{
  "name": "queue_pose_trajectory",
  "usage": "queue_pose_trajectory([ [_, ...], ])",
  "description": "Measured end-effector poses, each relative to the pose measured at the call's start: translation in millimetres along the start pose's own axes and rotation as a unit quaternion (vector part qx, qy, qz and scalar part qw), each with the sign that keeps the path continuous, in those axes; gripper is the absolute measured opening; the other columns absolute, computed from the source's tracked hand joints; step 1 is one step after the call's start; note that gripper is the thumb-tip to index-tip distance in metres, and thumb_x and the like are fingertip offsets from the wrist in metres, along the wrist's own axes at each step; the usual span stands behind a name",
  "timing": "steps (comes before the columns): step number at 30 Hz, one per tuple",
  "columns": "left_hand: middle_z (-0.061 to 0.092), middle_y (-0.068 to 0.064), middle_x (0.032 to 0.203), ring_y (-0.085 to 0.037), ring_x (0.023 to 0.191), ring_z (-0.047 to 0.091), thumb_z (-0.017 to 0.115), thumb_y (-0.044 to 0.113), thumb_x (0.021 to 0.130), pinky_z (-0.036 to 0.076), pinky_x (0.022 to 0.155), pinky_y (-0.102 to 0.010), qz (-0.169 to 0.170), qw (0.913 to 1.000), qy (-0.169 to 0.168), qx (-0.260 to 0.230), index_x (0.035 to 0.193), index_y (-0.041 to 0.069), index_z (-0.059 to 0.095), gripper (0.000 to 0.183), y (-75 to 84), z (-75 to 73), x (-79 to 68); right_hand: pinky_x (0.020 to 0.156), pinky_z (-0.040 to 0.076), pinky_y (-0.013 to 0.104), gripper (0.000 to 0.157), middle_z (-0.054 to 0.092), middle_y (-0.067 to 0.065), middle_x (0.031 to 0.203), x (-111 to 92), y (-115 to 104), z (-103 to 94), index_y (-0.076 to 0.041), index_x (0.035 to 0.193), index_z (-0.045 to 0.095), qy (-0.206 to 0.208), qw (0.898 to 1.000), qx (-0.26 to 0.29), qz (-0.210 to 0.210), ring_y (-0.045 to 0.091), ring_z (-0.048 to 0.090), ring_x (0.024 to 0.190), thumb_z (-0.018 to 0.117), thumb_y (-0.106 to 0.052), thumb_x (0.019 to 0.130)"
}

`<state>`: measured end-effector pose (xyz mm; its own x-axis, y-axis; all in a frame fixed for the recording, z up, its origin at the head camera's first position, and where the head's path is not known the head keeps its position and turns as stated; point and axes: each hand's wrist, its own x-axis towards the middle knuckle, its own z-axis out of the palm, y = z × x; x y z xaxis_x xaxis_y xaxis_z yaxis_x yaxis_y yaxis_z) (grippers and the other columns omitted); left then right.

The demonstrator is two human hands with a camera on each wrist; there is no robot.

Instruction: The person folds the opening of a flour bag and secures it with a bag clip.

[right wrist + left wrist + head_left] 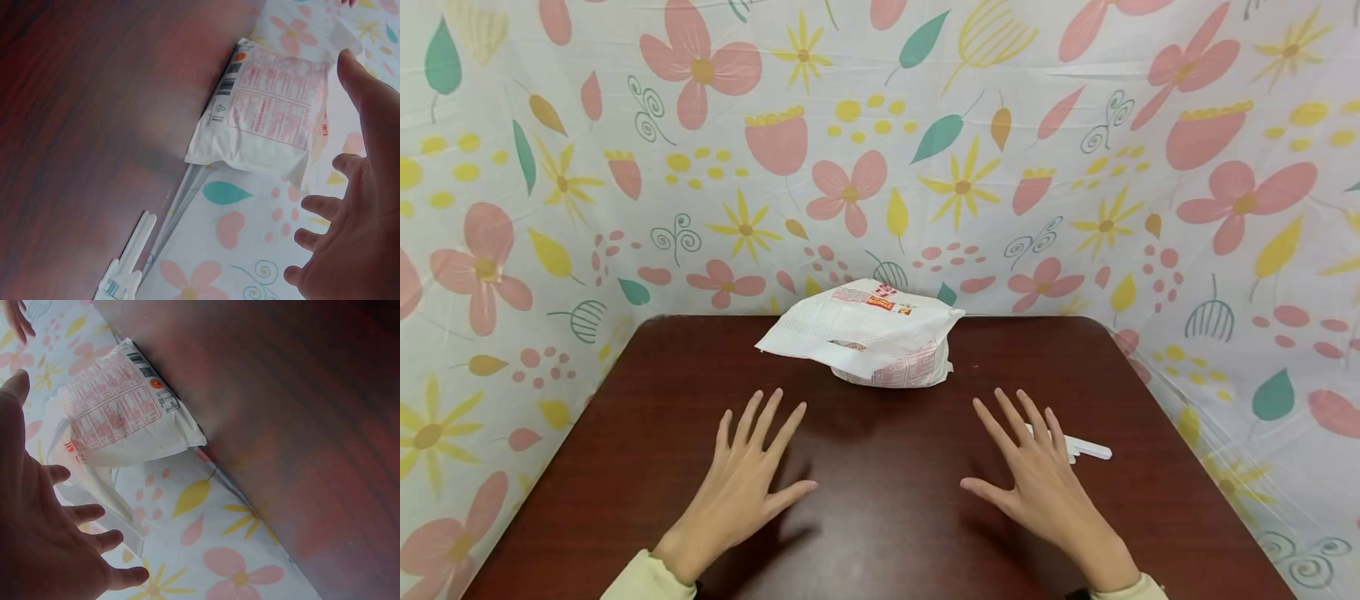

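Note:
A white plastic bag point(880, 325) with red print sits near the table's back edge. Its flat top, with a handle slot, leans toward the front left, and its printed side with a barcode shows in both wrist views. My left hand point(741, 483) is in front of the bag, to its left, palm down with fingers spread, holding nothing. Likewise spread, my right hand point(1045, 487) is in front of the bag to its right. Partly hidden behind the right hand's fingers lies a flat white plastic piece point(128, 256) with a long straight arm and a scalloped body.
A dark red-brown wooden table point(887, 517) spans the view below the hands. White cloth point(1075, 208) printed with flowers and leaves hangs behind the table and along both sides.

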<state>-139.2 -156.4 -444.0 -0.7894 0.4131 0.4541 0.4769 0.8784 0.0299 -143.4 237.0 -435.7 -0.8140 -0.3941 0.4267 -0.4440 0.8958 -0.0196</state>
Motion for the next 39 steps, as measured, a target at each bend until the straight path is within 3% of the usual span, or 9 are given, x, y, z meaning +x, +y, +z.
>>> queue_pose_trajectory([
  [9,0.005,-0.005,0.150,-0.029,0.137,0.005,0.046,0.071,0.074,0.008,0.100,-0.060,0.016,0.9995,-0.023,-0.017,0.144,0.026,0.012,0.090,2.6,3.6,12.8,0.105,0.002,0.054,0.094,0.010,0.001,0.150,9,6,9.3,-0.030,0.143,0.016,-0.009,1.000,0.003,0.006,0.029,0.005,0.137,0.052,-0.072,0.068],
  [17,0.007,-0.003,0.150,-0.026,0.136,0.008,0.044,0.068,0.078,0.010,0.101,-0.057,0.018,0.9990,-0.031,-0.027,0.144,0.028,0.011,0.084,2.2,7.6,21.0,0.103,0.007,0.054,0.093,0.015,0.001,0.149,16,10,19.5,-0.027,0.143,0.017,-0.008,0.999,0.045,0.020,0.029,0.009,0.136,0.056,-0.068,0.070],
  [22,0.011,-0.004,0.149,-0.028,0.134,0.015,0.044,0.065,0.080,0.013,0.101,-0.057,0.026,0.9983,-0.037,-0.035,0.144,0.027,0.011,0.081,0.6,13.8,31.4,0.103,0.009,0.054,0.092,0.017,0.000,0.148,27,10,25.3,-0.027,0.144,0.015,-0.003,0.998,0.060,0.023,0.028,0.012,0.135,0.057,-0.066,0.071],
  [29,0.027,-0.012,0.143,-0.034,0.126,0.030,0.046,0.062,0.081,0.022,0.097,-0.056,0.049,0.9980,-0.019,-0.035,0.143,0.022,0.022,0.077,-4.7,21.0,48.3,0.102,0.007,0.055,0.090,0.020,0.001,0.147,41,8,31.6,-0.029,0.144,0.012,-0.013,0.996,0.080,0.040,0.027,0.014,0.134,0.055,-0.065,0.073],
  [39,0.023,-0.009,0.144,-0.030,0.128,0.029,0.042,0.061,0.084,0.023,0.096,-0.057,0.041,0.9969,-0.045,-0.051,0.144,0.025,0.017,0.075,-10.1,27.8,62.6,0.102,0.008,0.056,0.089,0.023,0.004,0.146,60,8,38.9,-0.028,0.144,0.013,-0.016,0.993,0.103,0.047,0.029,0.015,0.134,0.055,-0.064,0.074],
])
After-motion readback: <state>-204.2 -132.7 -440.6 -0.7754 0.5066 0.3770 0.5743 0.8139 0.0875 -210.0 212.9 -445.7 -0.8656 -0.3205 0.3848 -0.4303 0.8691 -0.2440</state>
